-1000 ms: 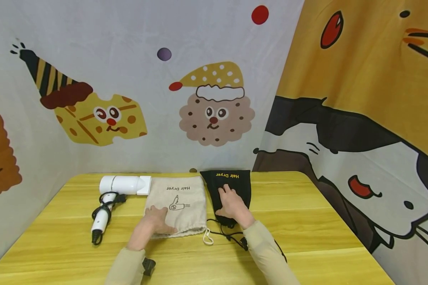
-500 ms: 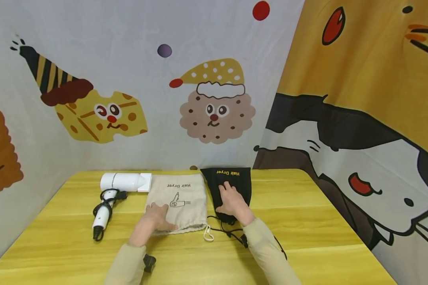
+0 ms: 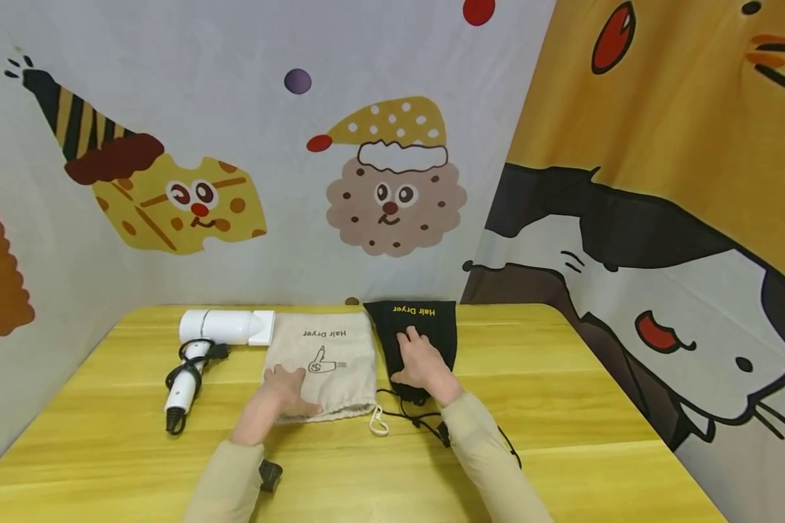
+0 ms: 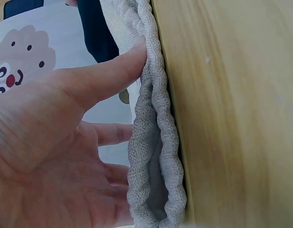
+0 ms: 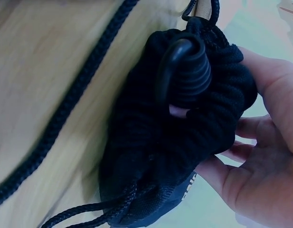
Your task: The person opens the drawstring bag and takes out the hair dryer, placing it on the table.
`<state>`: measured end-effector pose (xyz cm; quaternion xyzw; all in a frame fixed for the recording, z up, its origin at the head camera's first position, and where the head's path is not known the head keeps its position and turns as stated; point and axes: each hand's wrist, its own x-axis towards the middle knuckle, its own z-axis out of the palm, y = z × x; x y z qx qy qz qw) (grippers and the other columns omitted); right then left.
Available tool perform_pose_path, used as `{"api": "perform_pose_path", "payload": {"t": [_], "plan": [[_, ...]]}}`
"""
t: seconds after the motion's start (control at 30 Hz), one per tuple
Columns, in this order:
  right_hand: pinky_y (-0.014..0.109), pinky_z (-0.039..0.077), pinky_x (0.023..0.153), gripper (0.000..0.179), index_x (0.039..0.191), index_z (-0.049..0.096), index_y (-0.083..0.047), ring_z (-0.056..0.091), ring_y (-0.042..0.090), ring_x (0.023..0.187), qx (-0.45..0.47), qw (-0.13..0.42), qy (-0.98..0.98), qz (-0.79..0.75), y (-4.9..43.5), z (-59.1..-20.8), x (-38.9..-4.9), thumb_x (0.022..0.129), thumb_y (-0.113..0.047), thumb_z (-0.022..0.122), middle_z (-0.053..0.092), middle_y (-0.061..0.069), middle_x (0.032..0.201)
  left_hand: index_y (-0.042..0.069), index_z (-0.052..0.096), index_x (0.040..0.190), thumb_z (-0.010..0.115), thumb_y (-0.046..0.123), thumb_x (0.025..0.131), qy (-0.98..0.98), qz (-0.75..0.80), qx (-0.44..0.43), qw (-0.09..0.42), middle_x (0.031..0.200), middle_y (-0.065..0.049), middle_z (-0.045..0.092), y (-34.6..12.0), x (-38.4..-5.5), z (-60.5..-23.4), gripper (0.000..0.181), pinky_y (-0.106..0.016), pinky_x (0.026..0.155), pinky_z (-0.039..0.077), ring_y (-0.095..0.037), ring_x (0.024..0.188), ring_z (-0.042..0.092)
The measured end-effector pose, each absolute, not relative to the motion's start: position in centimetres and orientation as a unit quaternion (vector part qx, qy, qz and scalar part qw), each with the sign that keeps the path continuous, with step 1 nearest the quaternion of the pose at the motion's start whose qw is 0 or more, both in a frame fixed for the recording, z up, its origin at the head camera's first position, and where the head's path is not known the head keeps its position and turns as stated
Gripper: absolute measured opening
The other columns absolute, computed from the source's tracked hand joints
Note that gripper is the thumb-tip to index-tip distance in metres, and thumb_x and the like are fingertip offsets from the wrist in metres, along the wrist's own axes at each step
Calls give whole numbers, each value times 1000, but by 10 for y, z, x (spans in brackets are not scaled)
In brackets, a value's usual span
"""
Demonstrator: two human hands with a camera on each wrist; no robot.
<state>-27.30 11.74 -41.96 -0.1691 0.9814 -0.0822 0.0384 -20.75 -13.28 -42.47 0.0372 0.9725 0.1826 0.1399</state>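
A beige drawstring bag (image 3: 349, 378) printed "Hair Dryer" lies flat on the table. My left hand (image 3: 281, 392) rests on its near left part with fingers spread. In the left wrist view, the thumb (image 4: 118, 71) touches the gathered hem (image 4: 158, 95), and the bag mouth gapes a little. To the right is a black drawstring bag (image 3: 441, 338) with yellow lettering, bulging with something inside. My right hand (image 3: 425, 363) lies over it, fingers loosely extended. At its gathered mouth, the right wrist view shows a black ribbed cord sleeve (image 5: 191, 76) with its cord bent over.
A white hair dryer (image 3: 225, 327) with its black cord wound round the handle lies left of the beige bag. Black cords (image 3: 425, 421) trail from the black bag toward my right sleeve. The wooden table (image 3: 562, 407) reaches a printed cloth wall (image 3: 235, 276) at its far edge.
The head view has tilted slightly downward, so everything sits a little higher in it. Both hands stay on their bags, with no other visible movement.
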Motion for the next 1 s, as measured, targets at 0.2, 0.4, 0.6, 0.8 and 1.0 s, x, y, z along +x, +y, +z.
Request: {"api": "perform_pose_path", "payload": {"t": [0.2,0.4,0.6,0.8,1.0], "plan": [[48,48,96,81,141,40,-1,45,43,125,-173,40,981,-85,115,-421,-271,76,-29,80,36,21,145,-7,44,134,78,42,73,974,176,37,140,127,-44,40,-132,-206,-424,86,-65,97,40,-55,118,39],[48,49,93,80,141,40,-1,48,42,121,-187,44,976,-102,118,-422,-272,78,-33,78,37,22,143,-8,45,134,78,42,73,973,178,36,139,129,-45,38,-132,-205,-424,85,-66,98,39,-56,120,37],[52,42,103,73,143,39,-4,40,40,133,-195,85,959,-188,139,-416,-271,85,-38,69,31,23,150,-8,51,126,78,37,73,974,186,38,126,124,-39,46,-126,-204,-421,75,-64,94,43,-55,116,42],[52,41,103,66,141,43,-7,43,36,132,-213,89,949,-214,157,-410,-263,87,-40,65,40,19,146,-6,60,107,76,22,74,981,175,63,58,105,-24,59,-97,-203,-415,46,-54,79,52,-41,98,56],[48,45,101,70,140,45,-8,49,34,127,-221,81,955,-180,167,-408,-253,83,-37,71,47,17,140,-4,64,107,73,17,79,974,175,134,-51,102,-18,63,-54,-209,-414,36,-44,71,56,-33,90,61]]}}
